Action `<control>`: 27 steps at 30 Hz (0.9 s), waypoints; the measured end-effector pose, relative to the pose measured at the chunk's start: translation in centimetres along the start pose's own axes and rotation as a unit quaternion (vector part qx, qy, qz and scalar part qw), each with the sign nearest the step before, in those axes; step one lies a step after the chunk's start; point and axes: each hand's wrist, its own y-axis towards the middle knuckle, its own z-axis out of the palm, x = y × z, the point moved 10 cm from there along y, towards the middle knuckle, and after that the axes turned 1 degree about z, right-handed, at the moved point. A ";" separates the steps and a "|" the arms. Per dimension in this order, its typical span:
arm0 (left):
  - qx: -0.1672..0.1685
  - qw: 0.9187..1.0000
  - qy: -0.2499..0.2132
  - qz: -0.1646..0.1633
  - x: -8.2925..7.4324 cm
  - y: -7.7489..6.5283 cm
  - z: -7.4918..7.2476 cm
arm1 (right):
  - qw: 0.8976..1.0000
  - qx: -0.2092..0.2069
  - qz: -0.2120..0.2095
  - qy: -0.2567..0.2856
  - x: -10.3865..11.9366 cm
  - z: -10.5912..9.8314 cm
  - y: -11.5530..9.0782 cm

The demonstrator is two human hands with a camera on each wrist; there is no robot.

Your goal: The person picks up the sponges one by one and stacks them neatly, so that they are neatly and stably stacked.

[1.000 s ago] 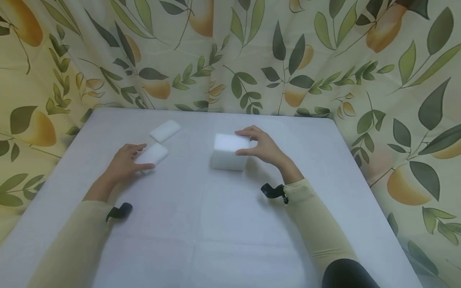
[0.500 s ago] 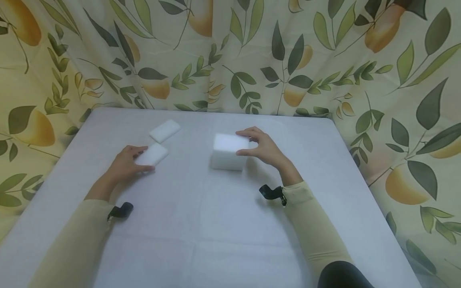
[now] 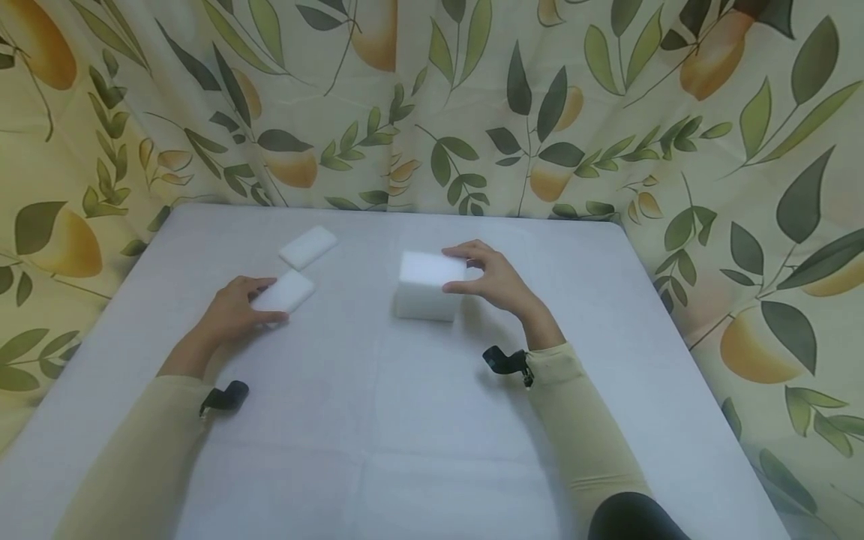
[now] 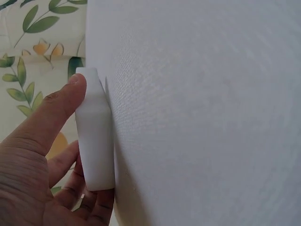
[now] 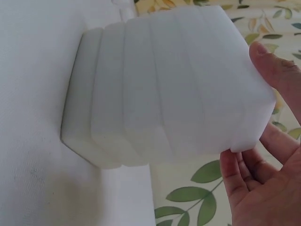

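On the left of the table in the head view, my left hand pinches a flat white sponge from its sides. The left wrist view has the thumb at one edge of this sponge and the fingers at the opposite edge, close over the cloth. A second white sponge lies just behind it, almost corner to corner. Right of centre, several similar sponges form an upright stack. My right hand grips the top sponge between thumb and fingers; the layers below lie flush beneath it.
A white cloth covers the table. Behind it and at both sides hangs a curtain printed with leaves and fruit. Black wrist cameras sit at both sleeve cuffs.
The left hand's fingers have drawn in onto the near sponge. The right hand keeps its grip on top of the stack, which stays where it was.
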 end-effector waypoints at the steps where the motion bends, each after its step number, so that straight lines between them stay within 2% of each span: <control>1: -0.001 1.000 0.000 0.000 0.0 0.0 0.0 | 1.000 -0.001 0.000 0.000 0.0 0.0 0.0; 12: 0.003 1.000 -0.005 0.007 -0.3 0.0 -0.1 | 1.000 -0.011 -0.003 0.006 -0.3 0.0 0.1; 27: 0.021 0.999 0.000 0.036 -2.3 0.4 -0.2 | 1.000 -0.016 0.013 0.017 -0.7 0.1 0.0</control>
